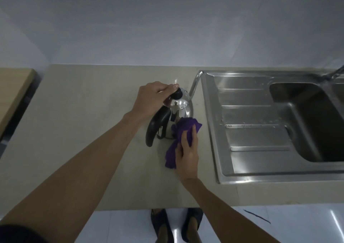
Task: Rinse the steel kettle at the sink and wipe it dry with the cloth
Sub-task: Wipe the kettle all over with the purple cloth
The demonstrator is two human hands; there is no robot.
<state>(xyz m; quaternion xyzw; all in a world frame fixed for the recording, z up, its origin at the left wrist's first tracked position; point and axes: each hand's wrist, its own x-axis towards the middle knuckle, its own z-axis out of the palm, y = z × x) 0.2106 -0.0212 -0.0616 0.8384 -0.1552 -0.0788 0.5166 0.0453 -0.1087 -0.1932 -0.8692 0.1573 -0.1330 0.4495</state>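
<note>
A steel kettle (180, 108) with a black handle and a black lid knob stands on the beige counter (89, 123), just left of the sink. My left hand (154, 95) rests on top of the kettle, fingers closed around the lid knob. My right hand (188, 149) grips a purple cloth (183, 129) and presses it against the kettle's near right side. Part of the cloth hangs down below my hand.
A steel sink (247, 112) with a ribbed draining board and a deep basin fills the right side; a tap (333, 74) shows at the far right edge. A wooden board (13, 94) lies at the left. The counter's front edge is near my feet.
</note>
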